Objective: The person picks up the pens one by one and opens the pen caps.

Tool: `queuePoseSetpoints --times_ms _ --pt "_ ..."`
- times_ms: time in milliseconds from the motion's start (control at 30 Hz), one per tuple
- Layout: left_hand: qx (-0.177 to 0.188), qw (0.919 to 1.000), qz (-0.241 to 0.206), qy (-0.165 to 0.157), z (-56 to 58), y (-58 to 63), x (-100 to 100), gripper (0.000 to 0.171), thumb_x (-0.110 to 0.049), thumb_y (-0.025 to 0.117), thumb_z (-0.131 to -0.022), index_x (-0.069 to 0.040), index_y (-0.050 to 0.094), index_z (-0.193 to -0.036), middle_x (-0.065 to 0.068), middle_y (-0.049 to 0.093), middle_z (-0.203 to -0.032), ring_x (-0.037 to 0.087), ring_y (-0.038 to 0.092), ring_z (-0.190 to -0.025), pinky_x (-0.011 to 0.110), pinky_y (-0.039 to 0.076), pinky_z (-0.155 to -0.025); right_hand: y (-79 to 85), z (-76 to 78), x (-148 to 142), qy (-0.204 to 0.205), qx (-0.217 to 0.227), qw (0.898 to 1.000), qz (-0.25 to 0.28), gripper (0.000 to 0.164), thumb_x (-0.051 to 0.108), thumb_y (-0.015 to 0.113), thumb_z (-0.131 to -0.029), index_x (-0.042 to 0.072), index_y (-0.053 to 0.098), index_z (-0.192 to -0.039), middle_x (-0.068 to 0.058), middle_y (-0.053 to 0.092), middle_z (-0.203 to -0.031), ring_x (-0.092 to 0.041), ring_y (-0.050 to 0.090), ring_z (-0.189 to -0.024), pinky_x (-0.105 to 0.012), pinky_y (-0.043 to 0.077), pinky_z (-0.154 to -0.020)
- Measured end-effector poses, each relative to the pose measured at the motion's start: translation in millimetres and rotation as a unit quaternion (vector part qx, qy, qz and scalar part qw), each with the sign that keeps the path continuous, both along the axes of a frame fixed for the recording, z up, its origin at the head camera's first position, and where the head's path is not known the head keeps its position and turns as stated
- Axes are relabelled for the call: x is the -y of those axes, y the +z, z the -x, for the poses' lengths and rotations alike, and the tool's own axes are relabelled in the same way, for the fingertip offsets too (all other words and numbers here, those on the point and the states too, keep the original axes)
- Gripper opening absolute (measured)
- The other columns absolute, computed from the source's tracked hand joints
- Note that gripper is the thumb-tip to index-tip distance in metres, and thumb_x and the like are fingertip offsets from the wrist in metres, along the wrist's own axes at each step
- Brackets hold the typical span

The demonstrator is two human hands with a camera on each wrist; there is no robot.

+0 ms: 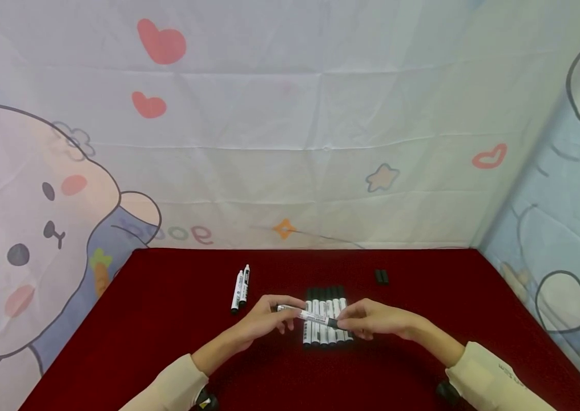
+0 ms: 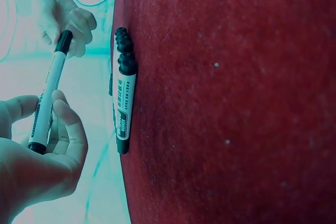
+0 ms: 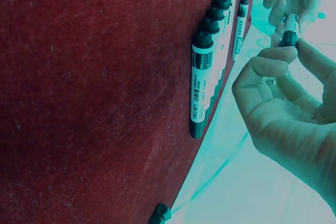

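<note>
A white marker (image 1: 312, 315) with a black cap lies slantwise between the two hands, over a row of markers. My left hand (image 1: 264, 319) pinches its white barrel between thumb and fingers near the rear end. At the other end, the thumb and index fingertips of my right hand (image 1: 378, 318) pinch the black cap (image 2: 64, 41). Below them, several white markers (image 1: 315, 335) lie side by side on the red cloth, their black caps pointing away from me. The held marker and fingers partly cover this row in the head view.
Two white markers (image 1: 240, 289) without caps lie together to the left on the red cloth (image 1: 177, 302). Two loose black caps (image 1: 381, 277) sit side by side at the back right. A printed curtain (image 1: 321, 171) hangs behind the table.
</note>
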State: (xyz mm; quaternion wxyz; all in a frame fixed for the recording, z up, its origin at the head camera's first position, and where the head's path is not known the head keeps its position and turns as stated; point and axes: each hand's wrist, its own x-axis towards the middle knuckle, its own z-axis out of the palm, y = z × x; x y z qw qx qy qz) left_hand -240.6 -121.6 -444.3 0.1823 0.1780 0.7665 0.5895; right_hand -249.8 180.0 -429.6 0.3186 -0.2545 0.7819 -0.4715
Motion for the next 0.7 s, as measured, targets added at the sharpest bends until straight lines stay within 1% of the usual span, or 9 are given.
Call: queuePoseSetpoints --times_ms 67,133,200,267,367,467,500,600,700 --pt "-0.009 0.9999 0.007 -0.006 -0.3 -1.2 1 0.034 -0.021 0.064 -0.101 0.0 0.068 -0.128 0.017 0.071 -0.114 0.012 0.062 -0.078 0.023 0.052 -0.067 0.1 -1.3 0 0.002 0.001 1.0 0.0 0.037 0.029 0.058 -0.105 -0.003 0.066 -0.121 0.0 0.051 -0.076 -0.011 0.046 -0.065 -0.022 0.039 -0.058" --pt "-0.025 0.9993 0.022 -0.014 -0.5 -2.7 1 0.033 -0.022 0.064 -0.102 -0.002 0.069 -0.128 0.019 0.072 -0.108 0.016 0.062 -0.078 0.024 0.052 -0.065 -0.9 -1.8 0 0.001 0.001 1.0 0.0 0.037 0.03 0.057 -0.106 -0.003 0.066 -0.121 -0.001 0.052 -0.077 -0.011 0.046 -0.064 -0.022 0.039 -0.058" --pt "-0.045 0.9979 0.04 -0.023 -0.9 -3.9 1 0.033 -0.023 0.063 -0.102 -0.003 0.069 -0.128 0.021 0.071 -0.104 0.019 0.062 -0.076 0.023 0.05 -0.062 -1.7 -2.2 1 0.001 0.003 1.0 0.003 0.038 0.03 0.056 -0.106 -0.004 0.066 -0.119 -0.001 0.051 -0.076 -0.01 0.045 -0.062 -0.022 0.038 -0.057" --pt "-0.069 0.9954 0.06 -0.028 -1.2 -4.9 0 0.032 -0.024 0.065 -0.101 -0.005 0.07 -0.127 0.019 0.072 -0.104 0.02 0.063 -0.075 0.024 0.05 -0.06 -2.3 -2.5 3 0.001 0.006 1.0 0.005 0.039 0.03 0.057 -0.106 -0.007 0.066 -0.114 0.0 0.052 -0.075 -0.009 0.044 -0.061 -0.022 0.037 -0.057" --pt "-0.099 0.9919 0.071 -0.038 -0.4 -6.7 -2 0.03 -0.024 0.071 -0.097 -0.006 0.073 -0.121 0.013 0.075 -0.109 0.017 0.065 -0.076 0.026 0.055 -0.062 -1.4 -3.9 6 0.005 0.009 1.0 0.013 0.041 0.028 0.057 -0.106 -0.012 0.065 -0.106 0.001 0.05 -0.072 -0.008 0.042 -0.058 -0.021 0.035 -0.056" --pt "-0.14 0.9855 0.074 -0.061 0.6 -7.8 -6 0.024 -0.02 0.075 -0.094 -0.006 0.076 -0.113 0.011 0.077 -0.105 0.013 0.067 -0.073 0.028 0.059 -0.065 0.4 -5.6 9 0.006 0.01 1.0 0.017 0.041 0.028 0.056 -0.106 -0.012 0.064 -0.101 0.002 0.049 -0.071 -0.007 0.041 -0.058 -0.021 0.035 -0.056" --pt "-0.153 0.9829 0.074 -0.069 0.6 -7.8 -7 0.022 -0.019 0.075 -0.093 -0.006 0.076 -0.111 0.012 0.078 -0.101 0.011 0.067 -0.071 0.027 0.059 -0.064 1.2 -6.3 10 0.007 0.011 1.0 0.017 0.041 0.028 0.056 -0.106 -0.012 0.063 -0.099 0.002 0.048 -0.07 -0.007 0.041 -0.059 -0.02 0.035 -0.056" --pt "-0.201 0.9722 0.083 -0.088 0.5 -7.7 -10 0.021 -0.017 0.074 -0.094 -0.005 0.077 -0.111 0.011 0.078 -0.099 0.006 0.068 -0.077 0.024 0.06 -0.072 2.5 -7.8 13 0.013 0.02 1.0 0.015 0.038 0.029 0.055 -0.106 -0.007 0.064 -0.098 0.003 0.046 -0.07 -0.008 0.039 -0.06 -0.02 0.034 -0.056" --pt "-0.226 0.9657 0.09 -0.09 -0.2 -6.6 -13 0.023 -0.017 0.075 -0.094 -0.005 0.076 -0.114 0.008 0.078 -0.104 0.005 0.069 -0.091 0.024 0.058 -0.087 3.2 -8.6 14 0.021 0.032 0.999 0.016 0.034 0.029 0.054 -0.107 -0.003 0.063 -0.097 0.004 0.044 -0.07 -0.009 0.035 -0.06 -0.022 0.032 -0.057"
